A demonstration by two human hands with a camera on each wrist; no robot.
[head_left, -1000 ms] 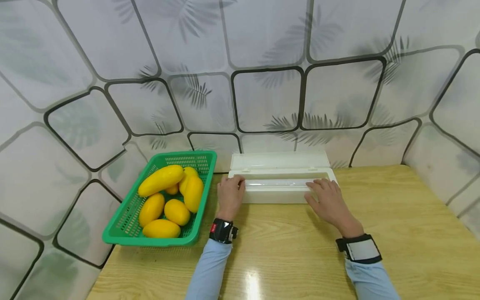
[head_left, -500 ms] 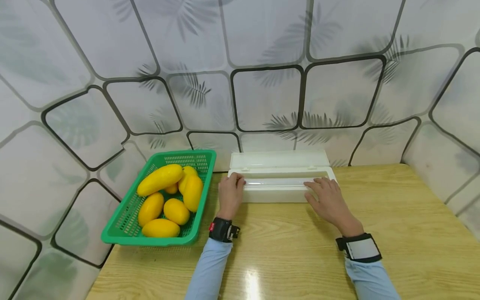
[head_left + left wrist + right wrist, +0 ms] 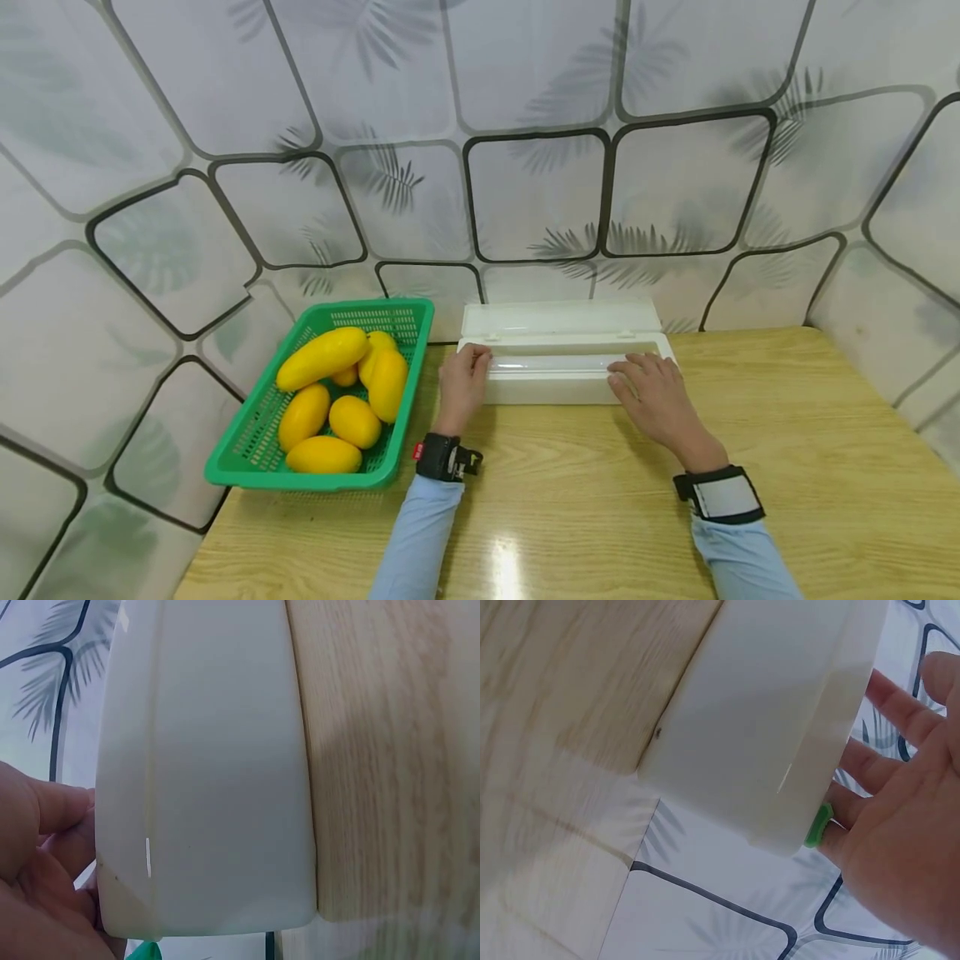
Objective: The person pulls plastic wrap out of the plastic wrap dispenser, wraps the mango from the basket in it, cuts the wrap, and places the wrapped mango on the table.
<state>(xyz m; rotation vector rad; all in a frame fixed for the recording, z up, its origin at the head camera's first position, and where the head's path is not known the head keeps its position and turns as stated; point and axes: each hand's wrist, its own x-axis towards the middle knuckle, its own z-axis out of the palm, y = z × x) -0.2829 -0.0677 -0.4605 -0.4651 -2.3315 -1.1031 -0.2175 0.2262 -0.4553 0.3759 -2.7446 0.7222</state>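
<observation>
A white cling film dispenser lies on the table with its lid raised at the back; a clear, shiny film roll lies along its opening. My left hand is at the left end, thumb and forefinger pinching at the edge of the cling film; the film itself is hard to make out there. At the right end my right hand rests its spread, loosely bent fingers over the front edge. In the right wrist view a small green piece shows at the dispenser's rim beside those fingers.
Left of the dispenser stands a green plastic basket holding several yellow mangoes. The wooden table extends toward me and to the right. A patterned wall covering rises close behind the dispenser.
My left wrist has turned slightly and that hand has shifted a little to the right. The right thumb has edged closer to the dispenser. The dispenser stays in place.
</observation>
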